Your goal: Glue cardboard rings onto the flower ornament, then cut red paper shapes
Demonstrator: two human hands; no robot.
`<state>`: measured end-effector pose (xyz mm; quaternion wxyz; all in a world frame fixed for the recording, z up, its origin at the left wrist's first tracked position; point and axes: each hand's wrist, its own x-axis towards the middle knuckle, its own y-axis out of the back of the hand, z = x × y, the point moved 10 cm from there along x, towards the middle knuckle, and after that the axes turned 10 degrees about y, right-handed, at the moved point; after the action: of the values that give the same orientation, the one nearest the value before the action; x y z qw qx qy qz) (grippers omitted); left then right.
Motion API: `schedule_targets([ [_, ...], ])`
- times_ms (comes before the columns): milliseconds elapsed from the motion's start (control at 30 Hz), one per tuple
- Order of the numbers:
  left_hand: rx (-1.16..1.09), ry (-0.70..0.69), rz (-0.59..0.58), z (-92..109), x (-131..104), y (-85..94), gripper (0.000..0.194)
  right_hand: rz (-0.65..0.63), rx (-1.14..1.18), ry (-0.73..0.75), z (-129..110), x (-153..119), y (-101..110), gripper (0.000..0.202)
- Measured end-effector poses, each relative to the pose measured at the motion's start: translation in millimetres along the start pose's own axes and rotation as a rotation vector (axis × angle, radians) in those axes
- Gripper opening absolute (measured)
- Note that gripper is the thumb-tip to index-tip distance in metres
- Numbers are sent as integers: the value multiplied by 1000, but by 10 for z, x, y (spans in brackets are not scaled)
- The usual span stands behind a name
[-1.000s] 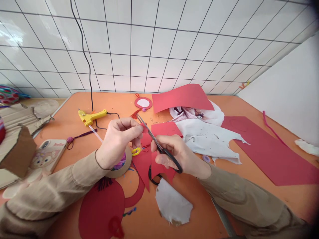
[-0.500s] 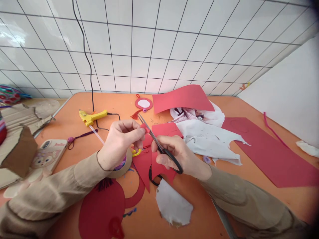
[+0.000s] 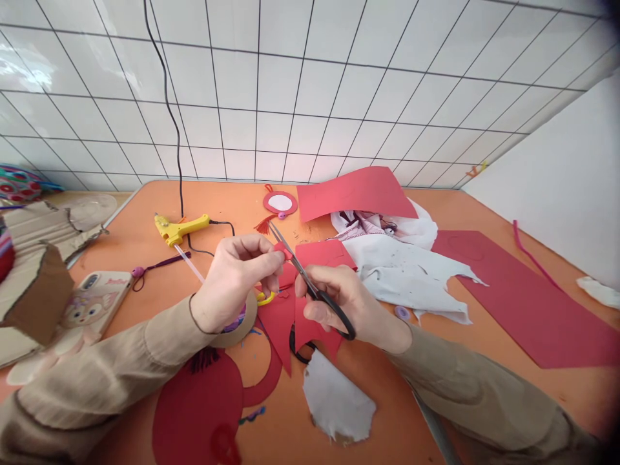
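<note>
Here, the red paper scrap [image 3: 283, 250] sits between the hands [image 3: 235, 274].

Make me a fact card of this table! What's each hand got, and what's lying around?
Left hand: pinching a small red piece
Right hand: holding black-handled scissors, blades beside that piece
Table: orange
Far left on table: yellow glue gun
Near left: phone, torn cardboard
Right: torn white cloth, big red sheet
Wall: white tiles, dark lines
</note>
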<state>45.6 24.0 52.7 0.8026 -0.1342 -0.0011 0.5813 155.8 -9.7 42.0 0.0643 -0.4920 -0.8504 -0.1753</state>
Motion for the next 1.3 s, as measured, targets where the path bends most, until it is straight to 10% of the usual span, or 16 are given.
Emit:
schedule_targets([
  [1300,14,-3,29,63,-17,7,17,-10,0,42,-25,3,-7,46],
])
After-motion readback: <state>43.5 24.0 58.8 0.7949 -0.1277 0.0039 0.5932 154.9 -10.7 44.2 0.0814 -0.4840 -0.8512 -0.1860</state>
